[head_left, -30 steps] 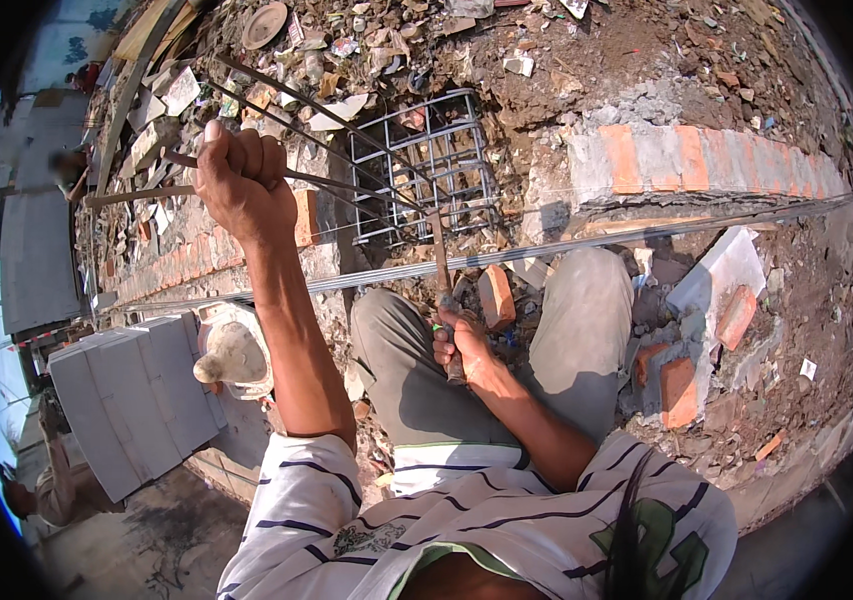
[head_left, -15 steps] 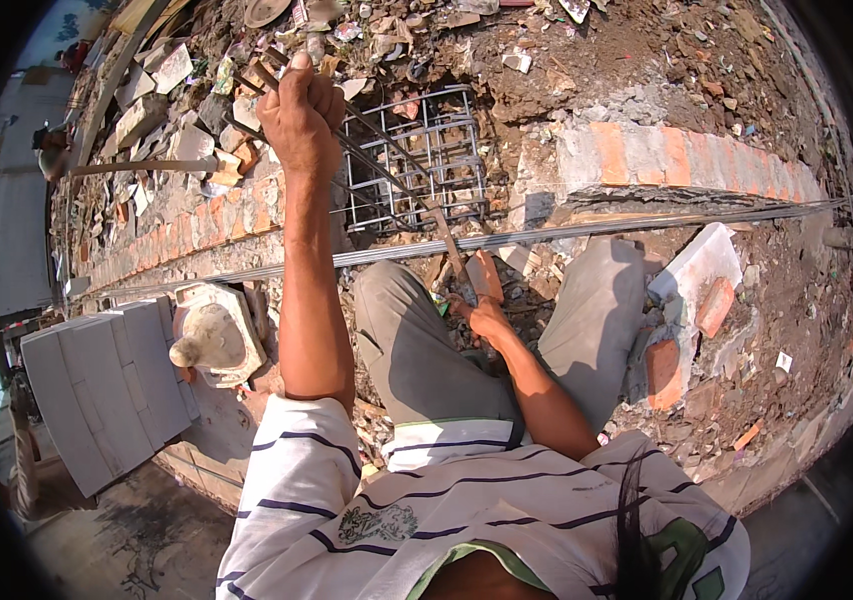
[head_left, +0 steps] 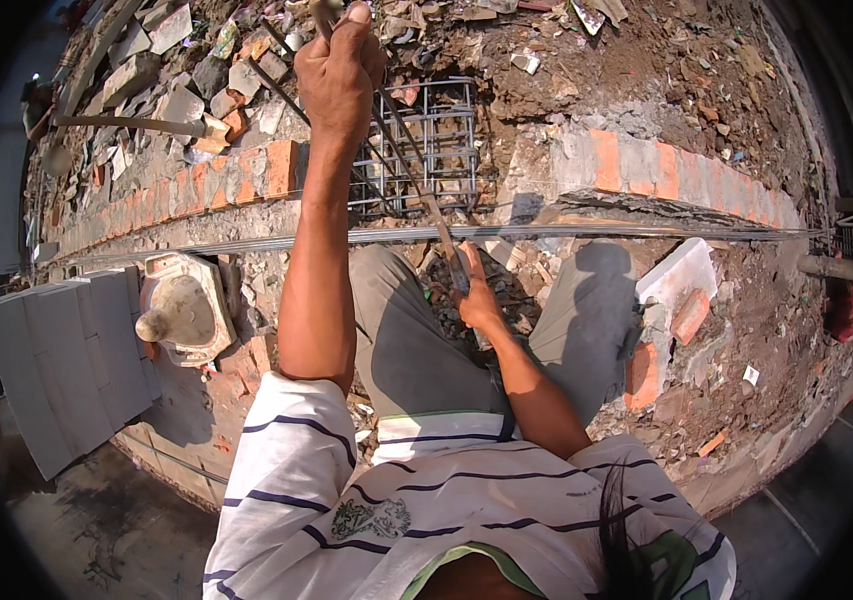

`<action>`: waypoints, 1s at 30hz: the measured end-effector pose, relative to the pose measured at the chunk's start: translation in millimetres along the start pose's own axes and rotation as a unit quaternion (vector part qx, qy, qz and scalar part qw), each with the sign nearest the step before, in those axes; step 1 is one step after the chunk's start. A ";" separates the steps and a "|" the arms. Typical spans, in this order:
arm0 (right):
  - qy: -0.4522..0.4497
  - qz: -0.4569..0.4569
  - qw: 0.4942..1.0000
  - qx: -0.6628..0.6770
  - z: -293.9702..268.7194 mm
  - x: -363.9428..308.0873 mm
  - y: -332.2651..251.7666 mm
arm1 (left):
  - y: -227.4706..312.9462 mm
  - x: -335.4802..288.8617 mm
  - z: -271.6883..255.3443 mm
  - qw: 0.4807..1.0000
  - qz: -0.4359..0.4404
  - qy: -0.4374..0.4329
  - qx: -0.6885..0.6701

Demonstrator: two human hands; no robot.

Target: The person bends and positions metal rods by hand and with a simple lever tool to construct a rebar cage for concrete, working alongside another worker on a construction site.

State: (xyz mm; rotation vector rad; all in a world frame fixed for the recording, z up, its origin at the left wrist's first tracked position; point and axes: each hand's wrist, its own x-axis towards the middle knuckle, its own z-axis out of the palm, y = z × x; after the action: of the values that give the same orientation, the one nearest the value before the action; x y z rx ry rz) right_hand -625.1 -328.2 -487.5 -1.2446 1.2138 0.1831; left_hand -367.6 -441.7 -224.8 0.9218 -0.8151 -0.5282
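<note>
My left hand (head_left: 342,75) is raised at arm's length in a fist around a dark steel rod (head_left: 325,14), its end sticking out above the fingers. Below this fist, thin rods slant toward a rebar cage (head_left: 427,150) set in the dirt. Low between my knees, my right hand (head_left: 477,300) is closed on a narrow, rusty-brown bar-shaped tool (head_left: 444,228). The tool's upper end meets one of the slanting rods. What kind of tool it is, I cannot make out. A bundle of long steel rods (head_left: 567,231) crosses in front of my knees.
Low brick walls (head_left: 682,170) flank the cage left and right. Grey blocks (head_left: 57,350) are stacked at the left beside a dirty stone-like basin (head_left: 185,310). Broken bricks (head_left: 690,315) and a pale slab (head_left: 682,272) lie at the right. Rubble (head_left: 177,105) covers the far left.
My left fist has moved farther away and to the right. My right hand has shifted slightly up along the tool. The whole view has turned a little.
</note>
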 end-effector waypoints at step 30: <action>-0.275 -0.293 0.896 0.191 -77.7 -61.5 -69.5 | -4.1 -13.4 -24.4 0.908 0.061 -0.030 0.413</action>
State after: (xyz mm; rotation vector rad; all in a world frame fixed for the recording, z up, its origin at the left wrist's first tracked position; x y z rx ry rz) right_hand -649.6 -387.0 -384.5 -1.0543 0.3289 -0.1418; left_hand -356.2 -422.5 -241.9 1.6206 -1.1741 -0.0740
